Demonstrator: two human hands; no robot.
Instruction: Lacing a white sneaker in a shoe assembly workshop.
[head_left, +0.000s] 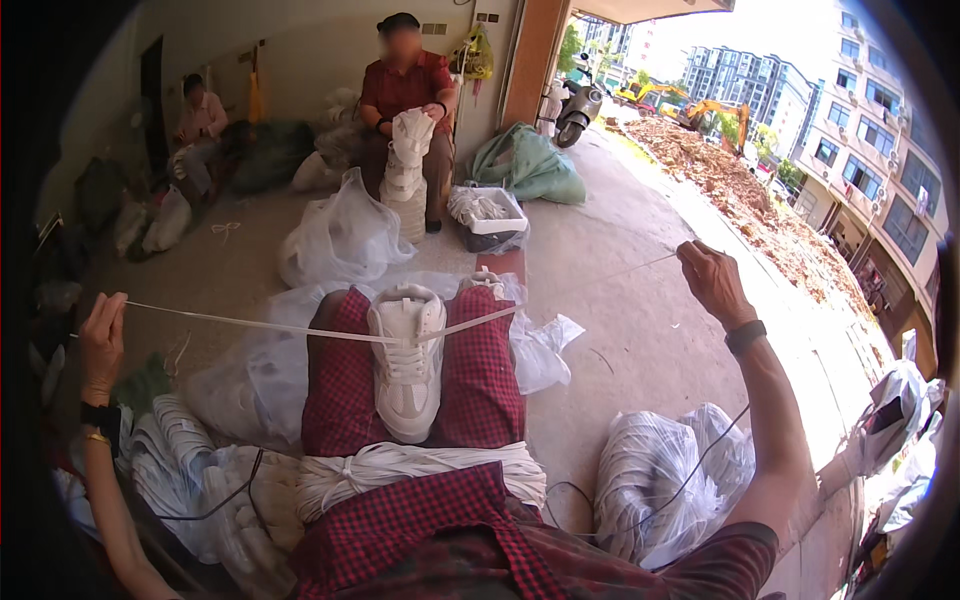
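Note:
A white sneaker (pixel 408 375) rests between my knees on a red-and-black checked cloth (pixel 345 400), its toe toward me. A white shoelace (pixel 250 323) runs from its upper eyelets out to both sides, pulled taut. My left hand (pixel 103 335), far out at the left, pinches one end of it. Raised at the right, my right hand (pixel 712 283) grips the other end between closed fingers. A bundle of white laces (pixel 420 478) lies across my lap, tied near its left part. Part of another white shoe (pixel 482 282) shows just beyond my knees.
Clear plastic bags of white shoes (pixel 675 480) stand at my right, and stacked shoes (pixel 170 450) at my left. Ahead, a seated person (pixel 410 90) handles a tall stack of shoes beside a tray of laces (pixel 490 212). Another person (pixel 200 125) sits farther back.

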